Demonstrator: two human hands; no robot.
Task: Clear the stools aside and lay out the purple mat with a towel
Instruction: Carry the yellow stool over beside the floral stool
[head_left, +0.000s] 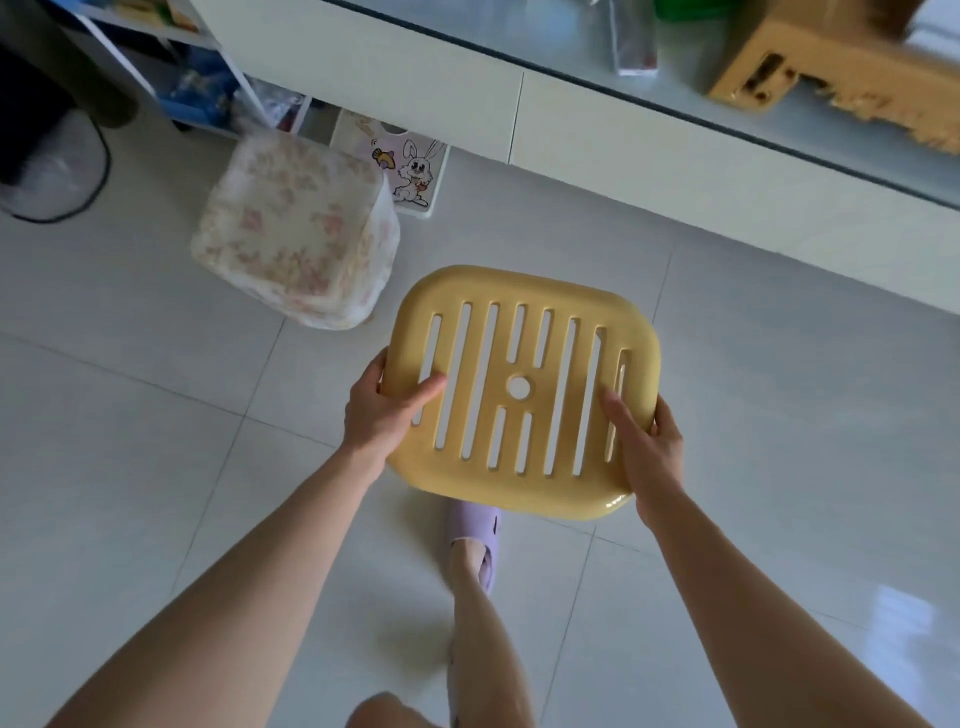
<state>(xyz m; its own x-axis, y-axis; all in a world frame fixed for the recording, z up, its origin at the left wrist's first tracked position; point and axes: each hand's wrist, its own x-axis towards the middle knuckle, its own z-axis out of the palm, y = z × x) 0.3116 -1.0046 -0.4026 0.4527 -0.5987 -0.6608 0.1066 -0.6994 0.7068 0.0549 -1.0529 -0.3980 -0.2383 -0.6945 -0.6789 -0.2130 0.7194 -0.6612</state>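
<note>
1. Yellow plastic stool (524, 291): slotted seat with a round hole at its middle, seen from above. It is held in front of the person over the tiled floor (130, 415), seat facing up. The legs are hidden beneath the seat.
2. Left hand (382, 410): grips the seat's left edge, thumb lying on top across the outer slots, fingers curled under the rim.
3. Right hand (649, 452): grips the seat's right edge, thumb on top beside the outermost slot, fingers wrapped round the rim.
4. Floral-covered block (291, 234): box-shaped, on the floor beyond the stool to the left. What the cover hides cannot be told.
5. White rabbit-print item (410, 171): just behind the block, at the foot of the white cabinet (623, 140).
6. Cardboard box (810, 67): on the cabinet's glossy top, far right.
7. Purple slipper (475, 525): on the person's foot, partly under the seat's near edge.
</note>
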